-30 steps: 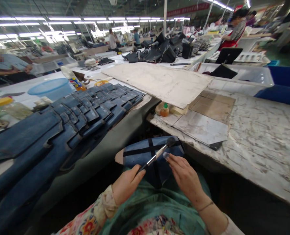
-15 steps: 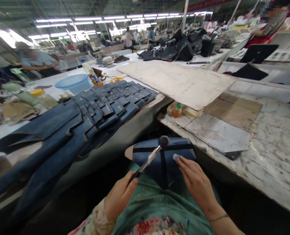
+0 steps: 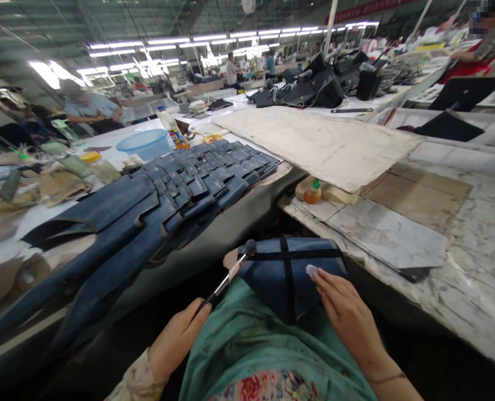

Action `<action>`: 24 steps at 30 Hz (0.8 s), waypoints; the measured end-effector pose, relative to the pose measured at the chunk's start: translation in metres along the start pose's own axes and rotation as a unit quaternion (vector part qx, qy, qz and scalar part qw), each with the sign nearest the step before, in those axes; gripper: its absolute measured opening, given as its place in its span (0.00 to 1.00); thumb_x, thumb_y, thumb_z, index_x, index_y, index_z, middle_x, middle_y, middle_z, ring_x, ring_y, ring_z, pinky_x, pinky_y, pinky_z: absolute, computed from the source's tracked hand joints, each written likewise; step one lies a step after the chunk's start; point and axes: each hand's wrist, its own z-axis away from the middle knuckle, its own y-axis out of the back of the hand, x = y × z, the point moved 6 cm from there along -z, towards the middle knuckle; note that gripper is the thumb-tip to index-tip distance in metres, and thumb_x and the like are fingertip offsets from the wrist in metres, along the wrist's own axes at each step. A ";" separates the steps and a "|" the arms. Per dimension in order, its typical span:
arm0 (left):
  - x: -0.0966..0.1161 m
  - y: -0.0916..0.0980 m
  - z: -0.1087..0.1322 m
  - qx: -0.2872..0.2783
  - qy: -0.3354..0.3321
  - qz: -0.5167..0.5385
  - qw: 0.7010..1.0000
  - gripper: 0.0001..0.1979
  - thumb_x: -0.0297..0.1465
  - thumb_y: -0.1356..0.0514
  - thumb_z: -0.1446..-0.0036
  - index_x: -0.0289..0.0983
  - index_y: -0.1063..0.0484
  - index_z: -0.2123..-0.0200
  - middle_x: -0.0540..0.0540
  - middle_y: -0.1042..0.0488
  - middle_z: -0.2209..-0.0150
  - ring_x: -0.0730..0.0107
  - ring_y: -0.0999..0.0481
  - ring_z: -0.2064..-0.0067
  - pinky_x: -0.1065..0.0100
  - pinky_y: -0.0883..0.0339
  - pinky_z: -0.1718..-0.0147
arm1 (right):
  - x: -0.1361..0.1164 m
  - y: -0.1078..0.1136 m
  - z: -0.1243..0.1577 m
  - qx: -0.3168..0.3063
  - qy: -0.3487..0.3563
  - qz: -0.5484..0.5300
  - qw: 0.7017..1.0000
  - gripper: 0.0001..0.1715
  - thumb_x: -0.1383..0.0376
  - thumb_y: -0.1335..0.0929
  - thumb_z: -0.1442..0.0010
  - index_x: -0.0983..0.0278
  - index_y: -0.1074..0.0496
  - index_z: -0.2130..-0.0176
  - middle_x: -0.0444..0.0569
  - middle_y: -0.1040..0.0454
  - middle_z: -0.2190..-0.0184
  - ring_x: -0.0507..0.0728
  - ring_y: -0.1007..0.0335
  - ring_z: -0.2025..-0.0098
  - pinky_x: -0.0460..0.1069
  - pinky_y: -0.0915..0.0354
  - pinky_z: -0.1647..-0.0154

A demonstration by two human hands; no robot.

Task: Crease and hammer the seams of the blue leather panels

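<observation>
My left hand is closed around the dark handle of a hammer with a metal shaft and a round dark head. The head hangs at the left end of a blue leather-like panel; whether it touches cannot be told. Two black strips cross on the panel, which rests over my lap on the green apron. On the panel's right part lies my right hand, fingers stretched out and close together. A whitish cover or scrap shows at its fingertip.
Overlapping blue panels cover the left table's edge. A worn worktop at right bears cardboard and a small orange bottle. Behind are a pale board, a blue basin and dark bags. Other people work farther off.
The hammer has swung left, from over the middle of the panel to its left end, with my left hand. My right hand stays on the panel. The view has turned slightly left.
</observation>
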 end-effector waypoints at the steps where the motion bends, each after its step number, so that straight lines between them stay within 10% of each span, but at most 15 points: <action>1: 0.000 0.001 0.000 0.004 0.001 0.012 1.000 0.19 0.47 0.51 0.43 0.38 0.32 0.67 0.50 0.29 0.74 0.70 0.31 0.71 0.72 0.36 0.69 | -0.001 -0.001 0.000 -0.002 0.000 -0.002 1.000 0.20 0.68 0.40 0.37 0.62 0.33 0.47 0.50 0.29 0.51 0.56 0.32 0.51 0.54 0.35 0.48; 24: 0.004 -0.004 -0.007 -0.001 -0.002 0.010 1.000 0.19 0.47 0.51 0.44 0.38 0.32 0.71 0.52 0.33 0.77 0.71 0.33 0.74 0.72 0.38 0.72 | 0.002 -0.006 0.004 -0.016 -0.015 -0.006 1.000 0.20 0.68 0.40 0.38 0.64 0.34 0.47 0.50 0.30 0.49 0.56 0.34 0.50 0.54 0.36 0.46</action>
